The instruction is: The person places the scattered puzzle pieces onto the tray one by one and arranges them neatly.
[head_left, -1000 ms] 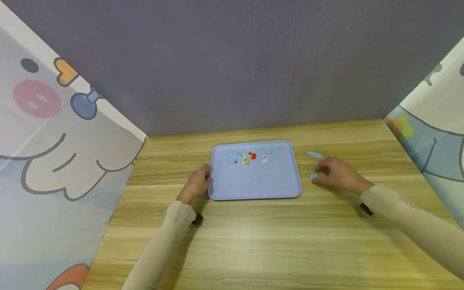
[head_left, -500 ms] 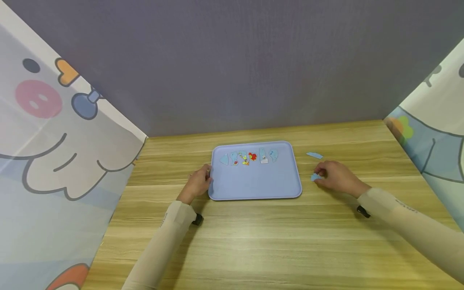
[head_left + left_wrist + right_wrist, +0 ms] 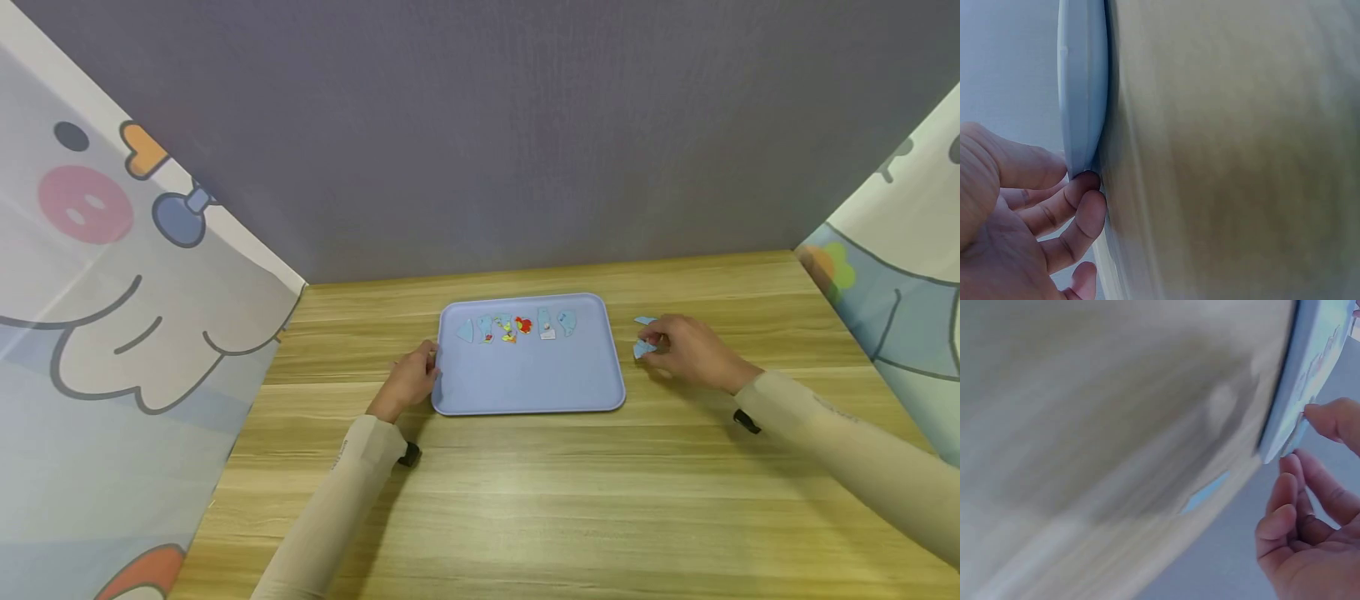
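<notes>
My left hand (image 3: pixel 408 377) pinches the left rim of a pale blue rectangular tray (image 3: pixel 525 410); in the left wrist view the thumb lies over the rim (image 3: pixel 1084 87) and fingertips press from its outer side. Off the tray's right side, my right hand (image 3: pixel 693 352) pinches a small light-blue jigsaw piece (image 3: pixel 642 349) between thumb and fingers. The right wrist view shows this piece (image 3: pixel 1294 437) raised off the table. Another light-blue piece (image 3: pixel 643 320) lies on the table just beyond the right fingers. Several pieces, including a red one (image 3: pixel 523 325), line the tray's far half.
The wood-grain table (image 3: pixel 525 500) runs back to a grey partition (image 3: pixel 510 150). Cartoon-printed walls (image 3: pixel 97 333) flank it on both sides. Inside the tray, a white-ended piece (image 3: pixel 546 323) and a rounded piece (image 3: pixel 566 322) sit at the right of the row.
My right hand first reaches to the near jigsaw piece, then lifts it and shifts slightly left and away. The left hand stays at the tray's rim.
</notes>
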{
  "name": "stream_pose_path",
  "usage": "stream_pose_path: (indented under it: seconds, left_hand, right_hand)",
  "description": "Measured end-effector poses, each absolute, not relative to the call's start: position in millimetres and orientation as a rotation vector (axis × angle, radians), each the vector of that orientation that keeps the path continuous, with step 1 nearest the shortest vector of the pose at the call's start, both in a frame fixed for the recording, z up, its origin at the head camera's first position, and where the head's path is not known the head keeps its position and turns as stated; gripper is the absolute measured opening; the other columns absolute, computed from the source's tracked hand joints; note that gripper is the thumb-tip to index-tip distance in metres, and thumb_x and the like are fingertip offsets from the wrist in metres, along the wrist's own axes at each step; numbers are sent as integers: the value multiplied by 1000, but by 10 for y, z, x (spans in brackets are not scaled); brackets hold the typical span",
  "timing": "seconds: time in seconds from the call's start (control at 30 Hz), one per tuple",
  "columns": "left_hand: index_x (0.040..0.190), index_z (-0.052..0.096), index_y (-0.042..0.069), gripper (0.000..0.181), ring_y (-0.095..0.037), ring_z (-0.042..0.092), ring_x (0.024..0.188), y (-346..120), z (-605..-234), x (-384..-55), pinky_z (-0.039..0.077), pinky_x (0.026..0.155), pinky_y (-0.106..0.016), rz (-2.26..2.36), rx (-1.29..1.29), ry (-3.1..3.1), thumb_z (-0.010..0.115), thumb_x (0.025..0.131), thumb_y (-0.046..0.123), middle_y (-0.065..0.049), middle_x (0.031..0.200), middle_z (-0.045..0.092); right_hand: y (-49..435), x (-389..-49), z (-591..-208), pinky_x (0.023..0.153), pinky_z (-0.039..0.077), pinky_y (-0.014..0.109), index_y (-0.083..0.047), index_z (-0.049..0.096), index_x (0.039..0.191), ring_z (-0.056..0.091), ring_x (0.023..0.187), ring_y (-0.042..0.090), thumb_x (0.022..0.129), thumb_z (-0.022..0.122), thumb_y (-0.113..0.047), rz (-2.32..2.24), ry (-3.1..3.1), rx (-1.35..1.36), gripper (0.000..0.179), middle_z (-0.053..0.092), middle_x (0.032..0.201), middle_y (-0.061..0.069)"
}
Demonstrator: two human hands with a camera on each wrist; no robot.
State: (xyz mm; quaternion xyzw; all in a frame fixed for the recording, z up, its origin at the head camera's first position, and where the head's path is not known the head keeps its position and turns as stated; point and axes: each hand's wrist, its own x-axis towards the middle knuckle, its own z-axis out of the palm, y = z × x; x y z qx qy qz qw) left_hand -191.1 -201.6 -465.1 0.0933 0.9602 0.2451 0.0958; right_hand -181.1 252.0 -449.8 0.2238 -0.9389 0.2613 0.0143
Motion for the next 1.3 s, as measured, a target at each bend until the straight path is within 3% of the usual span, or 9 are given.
stream_pose_path:
  seconds: [0.47, 0.77, 1.0, 1.3]
  left_hand:
    - [128, 47, 0, 38, -23, 56, 78, -2006, -4638, -1901, 23, 96, -67, 728, 297, 2847, 59, 92, 5, -7, 89, 60]
    - [129, 47, 0, 39, -24, 57, 81, -2005, -4643, -1899, 21, 97, -68, 718, 281, 2842, 59, 92, 6, -9, 93, 61]
    - [128, 47, -1, 38, -22, 56, 77, -2013, -4653, -1900, 33, 91, -62, 737, 301, 2838, 59, 92, 4, -8, 89, 60]
    - [128, 47, 1, 38, -23, 57, 80, -2012, -4635, -1907, 21, 96, -69, 730, 282, 2847, 59, 92, 5, -7, 91, 61]
  right_hand:
    - [2243, -1969, -4513, 68, 49, 37, 1, 70, 102, 60, 79, 22, 75, 79, -8, 854, -2869, 816, 29, 64, 88, 6]
    - [2102, -2163, -4530, 70, 48, 38, 2, 69, 102, 57, 79, 21, 76, 77, -6, 907, -2842, 815, 28, 64, 87, 8]
    - [1993, -2367, -4556, 71, 47, 38, 2, 69, 104, 57, 81, 22, 77, 77, -9, 886, -2879, 813, 30, 64, 89, 10]
    - [1911, -2519, -4584, 75, 44, 41, 3, 69, 106, 55, 86, 26, 78, 76, -7, 892, -2971, 781, 30, 64, 92, 11]
